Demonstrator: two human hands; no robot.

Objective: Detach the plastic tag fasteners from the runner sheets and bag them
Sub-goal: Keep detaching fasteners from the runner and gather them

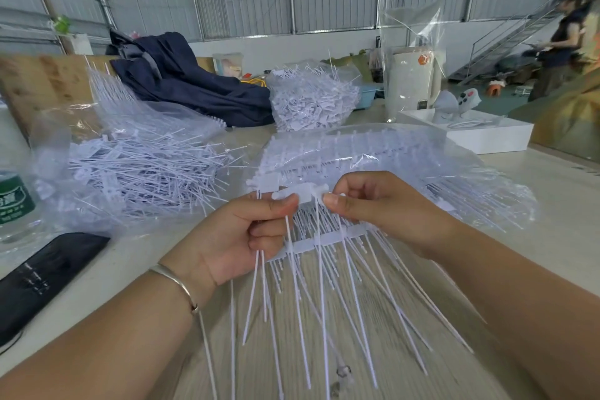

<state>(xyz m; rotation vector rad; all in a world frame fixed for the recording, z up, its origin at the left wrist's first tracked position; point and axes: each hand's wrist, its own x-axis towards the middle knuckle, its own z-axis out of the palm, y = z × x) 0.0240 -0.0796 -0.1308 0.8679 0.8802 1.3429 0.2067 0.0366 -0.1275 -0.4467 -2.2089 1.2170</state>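
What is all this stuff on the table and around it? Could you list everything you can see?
White plastic runner sheet of tag fasteners: one, white, held over the table's near edge.
Clear bags of loose white fasteners: two, one left, one far centre.
Clear bag of runner sheets: one, behind the hands.
Dark blue cloth: one, far left.
Black phone: one, near left.
Green-labelled clear bottle: one, left edge.
White shallow box: one, right.
Wooden table: one, pale.
Standing person: one, far right.
Left hand: pinches the sheet; silver bangle on wrist.
Right hand: pinches a fastener head.
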